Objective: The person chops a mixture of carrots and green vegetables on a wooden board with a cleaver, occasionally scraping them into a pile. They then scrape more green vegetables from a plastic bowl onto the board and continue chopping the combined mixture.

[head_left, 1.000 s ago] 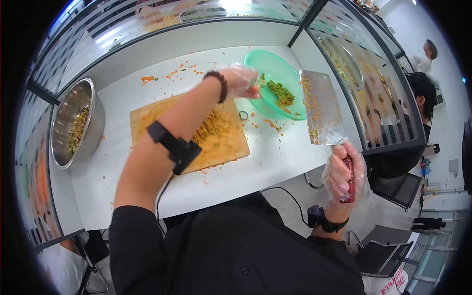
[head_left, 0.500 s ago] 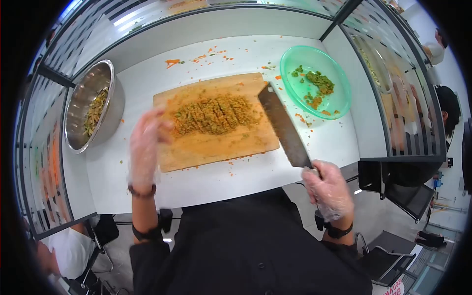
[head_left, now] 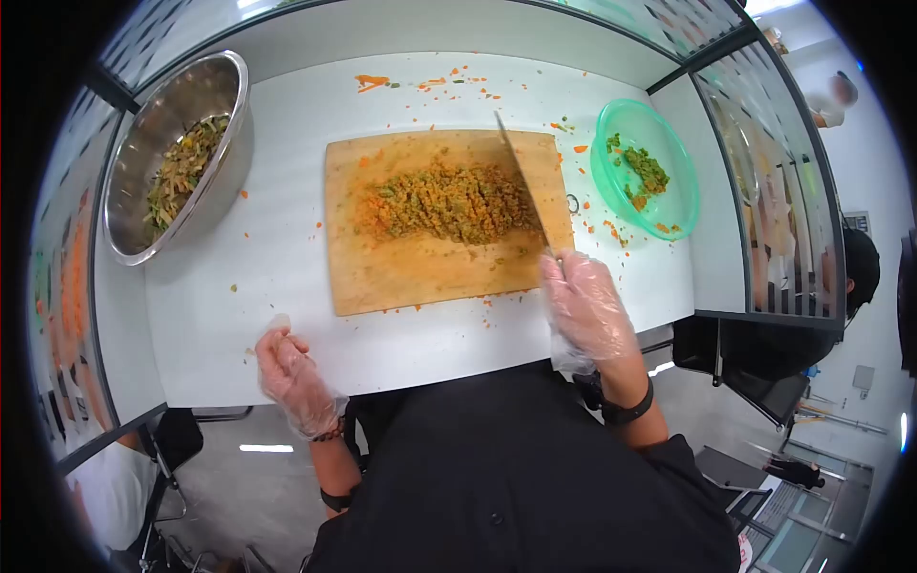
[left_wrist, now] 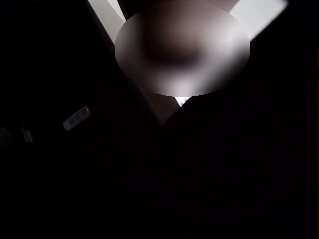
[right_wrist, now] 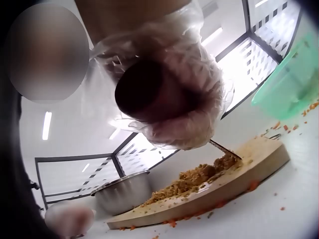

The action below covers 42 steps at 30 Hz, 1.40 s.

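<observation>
So, far left there's a steel bowl (head_left: 181, 95), tilted-looking in the head view, with a shredded mix (head_left: 186, 167) in the bottom. It's on the white bench (head_left: 210, 296), and a few small bits lie on the surface to its right.

Next along is the left hand (head_left: 296, 377) in a clear plastic glove, up by the near edge of the bench. It's released: fingers loosely bent, nothing in them. The left wrist view is mostly dark and blurry, so no help there. There's a beaded bracelet (head_left: 330, 433) at that wrist.

Middle of the bench is the wooden cutting board (head_left: 401, 277), with a long heap of finely chopped orange and green mix (head_left: 449, 202) across it. Orange scraps (head_left: 373, 83) are scattered beyond the far edge, plus more crumbs along the near one.

Over the right part of the board is the cleaver (head_left: 523, 181), blade turned edge-down at the right end of the heap. The right hand (head_left: 587, 306), also gloved, is grasping its handle, fingers wrapped right round it.

Just off the board's right edge there's a small dark ring (head_left: 573, 203) among more crumbs, then a green translucent bowl (head_left: 680, 205) holding a greenish clump (head_left: 648, 172) with some orange bits.
</observation>
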### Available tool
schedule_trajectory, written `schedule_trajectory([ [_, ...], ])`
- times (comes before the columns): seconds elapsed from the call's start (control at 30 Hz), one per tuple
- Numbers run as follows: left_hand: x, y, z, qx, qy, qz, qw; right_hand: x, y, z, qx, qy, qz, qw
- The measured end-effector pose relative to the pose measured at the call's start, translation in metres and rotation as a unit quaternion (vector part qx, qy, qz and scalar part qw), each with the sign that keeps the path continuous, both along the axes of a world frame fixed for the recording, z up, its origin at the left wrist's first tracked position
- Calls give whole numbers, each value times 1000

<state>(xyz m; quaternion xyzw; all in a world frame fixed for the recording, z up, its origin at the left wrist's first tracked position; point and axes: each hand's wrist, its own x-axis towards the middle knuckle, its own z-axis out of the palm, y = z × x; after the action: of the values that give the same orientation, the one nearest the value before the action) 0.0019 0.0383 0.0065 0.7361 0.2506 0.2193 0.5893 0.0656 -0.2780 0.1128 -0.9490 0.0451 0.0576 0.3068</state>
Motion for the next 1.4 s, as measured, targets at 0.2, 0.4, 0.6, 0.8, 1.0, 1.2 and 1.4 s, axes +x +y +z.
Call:
schedule_trajectory([
  [0.2,-1,7,1,-21,25,-30,999,3,37,7,-27,18,43,999],
  [0.4,-2,11,-7,-44,23,-34,998,14,-4,12,-276,-105,115,949],
  [0.6,0,11,-8,-43,28,-35,998,35,-19,66,-323,-79,183,925],
  [0.8,1,13,-9,-19,30,-35,999,47,3,43,-318,-49,190,928],
  [1.0,2,14,-13,11,39,-26,999,53,-3,18,-219,-65,203,952],
  [1.2,1,13,-11,14,28,-34,999,54,-2,19,-250,-43,221,941],
  [1.4,2,13,-19,1,-13,-31,999,58,5,24,-236,-66,251,936],
])
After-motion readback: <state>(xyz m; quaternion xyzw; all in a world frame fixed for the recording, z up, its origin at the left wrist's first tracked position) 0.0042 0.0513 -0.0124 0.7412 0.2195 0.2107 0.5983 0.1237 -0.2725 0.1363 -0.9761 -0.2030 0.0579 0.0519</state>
